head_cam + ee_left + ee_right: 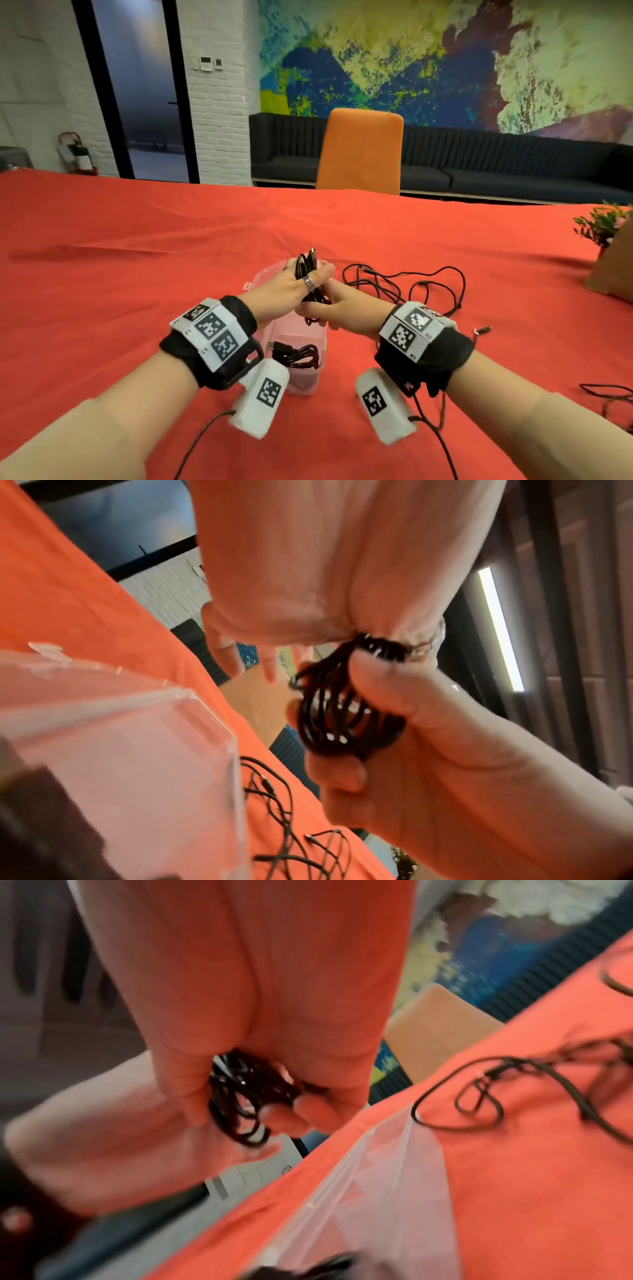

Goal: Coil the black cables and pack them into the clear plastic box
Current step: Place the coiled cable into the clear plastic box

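Over the clear plastic box (317,371) both hands meet on one coiled black cable (308,265). My left hand (294,284), with a ring on one finger, grips the coil's upper part; its plug ends stick up. The right hand (329,306) grips the coil's lower loops. From the left wrist, the coil (342,718) sits in the right hand (394,737), with the box (120,737) below. From the right wrist, curled fingers (274,1115) close on the coil (240,1093). Another coiled cable (298,354) lies in the box. A loose black cable (411,284) sprawls to the right.
The red tablecloth (137,274) covers the table. A clear lid (258,277) lies just beyond the box. At the far right stand a brown cardboard item (613,270) and a small plant (603,222); another cable (609,394) lies nearer. An orange chair (359,150) stands behind.
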The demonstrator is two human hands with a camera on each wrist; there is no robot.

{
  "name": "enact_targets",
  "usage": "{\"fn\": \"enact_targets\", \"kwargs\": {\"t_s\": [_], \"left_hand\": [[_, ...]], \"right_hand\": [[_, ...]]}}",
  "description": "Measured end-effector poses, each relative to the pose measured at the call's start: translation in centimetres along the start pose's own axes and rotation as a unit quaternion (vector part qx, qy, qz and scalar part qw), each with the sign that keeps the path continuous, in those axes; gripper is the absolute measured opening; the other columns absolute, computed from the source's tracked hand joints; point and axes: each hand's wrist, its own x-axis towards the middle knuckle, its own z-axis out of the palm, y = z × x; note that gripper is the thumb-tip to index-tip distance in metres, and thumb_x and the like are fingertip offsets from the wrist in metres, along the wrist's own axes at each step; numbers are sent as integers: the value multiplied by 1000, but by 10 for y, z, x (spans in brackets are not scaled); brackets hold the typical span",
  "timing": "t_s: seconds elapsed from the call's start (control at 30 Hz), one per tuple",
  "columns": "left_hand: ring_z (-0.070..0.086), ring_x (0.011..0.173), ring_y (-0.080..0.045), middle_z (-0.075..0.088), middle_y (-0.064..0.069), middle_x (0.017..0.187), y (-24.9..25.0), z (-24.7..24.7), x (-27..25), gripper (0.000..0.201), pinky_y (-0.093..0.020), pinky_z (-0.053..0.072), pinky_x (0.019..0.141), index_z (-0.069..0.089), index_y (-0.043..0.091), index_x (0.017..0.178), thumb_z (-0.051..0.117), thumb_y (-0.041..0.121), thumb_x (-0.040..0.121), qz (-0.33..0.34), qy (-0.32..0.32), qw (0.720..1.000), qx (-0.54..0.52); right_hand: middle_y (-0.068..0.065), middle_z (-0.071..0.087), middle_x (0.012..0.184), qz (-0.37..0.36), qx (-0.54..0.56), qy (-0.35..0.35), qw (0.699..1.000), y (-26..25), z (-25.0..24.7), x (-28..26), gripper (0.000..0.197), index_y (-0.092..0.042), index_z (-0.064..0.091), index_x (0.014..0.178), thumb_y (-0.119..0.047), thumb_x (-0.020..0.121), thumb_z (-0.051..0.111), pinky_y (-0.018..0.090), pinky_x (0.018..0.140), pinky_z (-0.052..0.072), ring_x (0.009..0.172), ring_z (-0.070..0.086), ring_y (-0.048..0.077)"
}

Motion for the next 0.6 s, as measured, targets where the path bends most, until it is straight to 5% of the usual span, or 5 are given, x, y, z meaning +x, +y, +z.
{"fn": "enact_targets", "kwargs": {"t_s": [0.07, 0.13, 0.3, 0.47, 0.6], "left_hand": [[45, 70, -9, 46, -1, 78, -5, -11, 4, 32, -20, 40, 68, 48, 13, 85, 49, 44, 89, -4, 6, 999, 49], [41, 65, -6, 44, 5, 74, -13, -23, 7, 27, -21, 35, 62, 48, 21, 81, 55, 47, 87, -38, 4, 996, 79], [55, 58, -10, 59, -3, 76, -32, -42, 12, 10, -18, 45, 49, 60, 17, 84, 69, 13, 82, -75, 30, 994, 77], [65, 81, -18, 67, -5, 89, -53, -43, 13, 18, -24, 53, 74, 66, 16, 94, 73, 11, 78, -83, 25, 980, 179], [61, 85, -6, 66, 6, 92, -54, -40, 11, 25, -2, 42, 68, 67, 16, 107, 71, 15, 81, -66, 14, 960, 272]], "right_hand": [[4, 47, 81, -7, -76, -5, 997, 4, -1, 13, 26, 6, 46, 111, -14, 95, 48, 15, 53, 33, 70, 42, 12], [5, 46, 82, -13, -127, -19, 992, 6, 0, 24, 16, 2, 48, 105, -9, 95, 44, 19, 58, 33, 72, 41, 15], [13, 52, 99, 18, -242, -63, 968, 25, 12, 45, 33, -4, 47, 114, -21, 86, 42, 38, 74, 43, 87, 54, 30], [14, 48, 122, 54, -471, -57, 879, 37, 19, 44, 35, -5, 43, 121, -27, 95, 37, 38, 81, 38, 104, 55, 36], [15, 46, 124, 46, -522, -58, 850, 41, 26, 47, 38, -4, 43, 126, -25, 96, 36, 41, 90, 36, 109, 53, 34]]}}
